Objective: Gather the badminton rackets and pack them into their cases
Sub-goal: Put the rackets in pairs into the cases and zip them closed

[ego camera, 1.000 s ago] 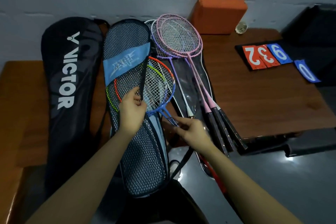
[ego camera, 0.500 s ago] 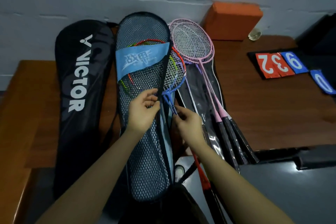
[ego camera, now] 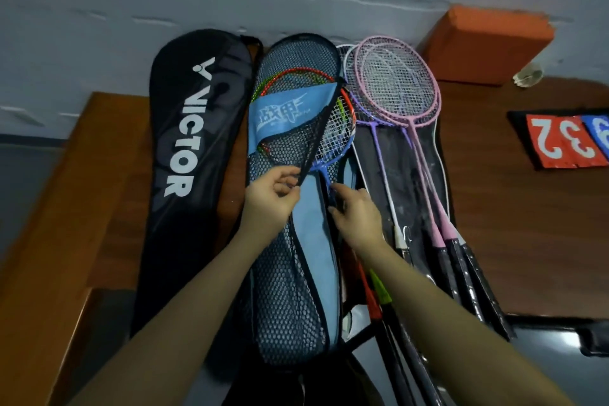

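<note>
A blue mesh racket case (ego camera: 290, 290) lies lengthwise on the wooden table (ego camera: 527, 241). Inside its upper half sit colourful rackets (ego camera: 333, 138) with red, green and blue frames, their heads mostly under the mesh. My left hand (ego camera: 273, 198) pinches the black edge of the case's flap. My right hand (ego camera: 356, 211) grips the blue racket shaft just below the heads. Pink and purple rackets (ego camera: 395, 86) lie to the right on a clear case (ego camera: 405, 181). A black Victor case (ego camera: 194, 148) lies to the left.
An orange block (ego camera: 487, 43) stands against the wall at the back right. Red and blue number cards (ego camera: 566, 142) lie at the right edge. Black racket handles (ego camera: 468, 277) overhang the table's front edge. A wooden bench (ego camera: 66, 241) runs along the left.
The colourful rackets have slid further up into the mesh case. Both hands have moved up with them, and the left hand still holds the flap's edge.
</note>
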The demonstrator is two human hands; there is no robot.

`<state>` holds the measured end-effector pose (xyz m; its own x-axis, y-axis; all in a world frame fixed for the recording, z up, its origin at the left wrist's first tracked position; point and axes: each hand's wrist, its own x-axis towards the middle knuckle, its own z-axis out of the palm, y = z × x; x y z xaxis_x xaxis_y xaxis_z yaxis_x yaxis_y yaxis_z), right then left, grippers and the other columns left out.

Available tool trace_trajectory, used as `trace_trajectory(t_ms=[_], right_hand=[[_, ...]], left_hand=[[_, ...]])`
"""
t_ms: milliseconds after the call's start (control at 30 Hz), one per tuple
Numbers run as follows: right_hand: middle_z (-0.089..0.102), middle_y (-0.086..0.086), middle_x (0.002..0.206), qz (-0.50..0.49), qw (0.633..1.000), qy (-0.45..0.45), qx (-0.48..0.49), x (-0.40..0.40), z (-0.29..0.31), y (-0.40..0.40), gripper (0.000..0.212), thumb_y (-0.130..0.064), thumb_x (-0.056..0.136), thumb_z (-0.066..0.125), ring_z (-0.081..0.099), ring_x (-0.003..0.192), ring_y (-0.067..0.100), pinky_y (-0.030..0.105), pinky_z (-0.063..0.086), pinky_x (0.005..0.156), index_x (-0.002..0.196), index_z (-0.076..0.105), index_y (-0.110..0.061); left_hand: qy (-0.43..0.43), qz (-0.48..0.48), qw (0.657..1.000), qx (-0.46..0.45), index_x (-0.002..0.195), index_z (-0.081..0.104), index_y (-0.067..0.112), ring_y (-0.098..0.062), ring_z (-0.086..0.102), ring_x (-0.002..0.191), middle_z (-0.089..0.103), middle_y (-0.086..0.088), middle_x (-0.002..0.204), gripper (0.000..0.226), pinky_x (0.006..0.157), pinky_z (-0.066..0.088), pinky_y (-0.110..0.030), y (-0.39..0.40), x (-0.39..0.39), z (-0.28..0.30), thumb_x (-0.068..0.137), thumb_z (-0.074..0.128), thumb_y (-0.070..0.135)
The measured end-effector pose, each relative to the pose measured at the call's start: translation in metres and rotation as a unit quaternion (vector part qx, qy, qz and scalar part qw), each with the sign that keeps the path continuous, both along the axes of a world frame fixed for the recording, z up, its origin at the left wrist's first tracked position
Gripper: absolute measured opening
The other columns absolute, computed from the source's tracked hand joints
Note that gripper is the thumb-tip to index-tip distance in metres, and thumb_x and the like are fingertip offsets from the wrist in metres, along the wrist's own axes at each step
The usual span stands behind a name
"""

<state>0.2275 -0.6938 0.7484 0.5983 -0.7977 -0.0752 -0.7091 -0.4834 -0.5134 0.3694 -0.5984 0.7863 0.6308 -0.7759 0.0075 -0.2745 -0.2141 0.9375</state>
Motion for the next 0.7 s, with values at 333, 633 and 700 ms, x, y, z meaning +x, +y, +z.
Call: trace_trajectory(t_ms=[333, 633, 700], right_hand=[[0.063, 0.008, 0.105, 0.057, 0.997, 0.009, -0.057, -0.045, -0.01, 0.017, 0.045, -0.026, 0.085, 0.061, 0.055, 0.093, 0.031, 0.041, 0.047, 0.078, 0.128, 0.054, -0.016], [0.064, 0.004, 0.103, 0.135, 0.988, 0.01, -0.071, -0.136, 0.005, 0.075, 0.042, -0.038, 0.086, 0.045, 0.059, 0.084, 0.028, 0.037, 0.05, 0.07, 0.121, 0.06, -0.019], [0.064, 0.002, 0.105, 0.157, 0.985, 0.036, -0.069, -0.155, 0.004, 0.084, 0.042, -0.041, 0.086, 0.044, 0.059, 0.086, 0.026, 0.037, 0.05, 0.071, 0.118, 0.061, -0.02]], left_hand=[[-0.14, -0.127, 0.971, 0.144, 0.134, 0.042, 0.009, -0.024, 0.052, 0.102, 0.045, -0.008, 0.113, 0.053, 0.094, 0.045, -0.038, 0.007, -0.013, -0.034, 0.086, 0.061, 0.021], [-0.206, -0.123, 0.969, 0.06, 0.125, 0.05, 0.001, -0.032, 0.052, 0.099, 0.047, -0.017, 0.109, 0.057, 0.087, 0.048, -0.044, 0.092, -0.098, -0.045, 0.084, 0.052, 0.04], [-0.236, -0.134, 0.959, 0.086, 0.12, 0.055, 0.003, -0.033, 0.055, 0.094, 0.052, -0.016, 0.105, 0.055, 0.081, 0.05, -0.047, 0.105, -0.117, -0.051, 0.081, 0.053, 0.041]])
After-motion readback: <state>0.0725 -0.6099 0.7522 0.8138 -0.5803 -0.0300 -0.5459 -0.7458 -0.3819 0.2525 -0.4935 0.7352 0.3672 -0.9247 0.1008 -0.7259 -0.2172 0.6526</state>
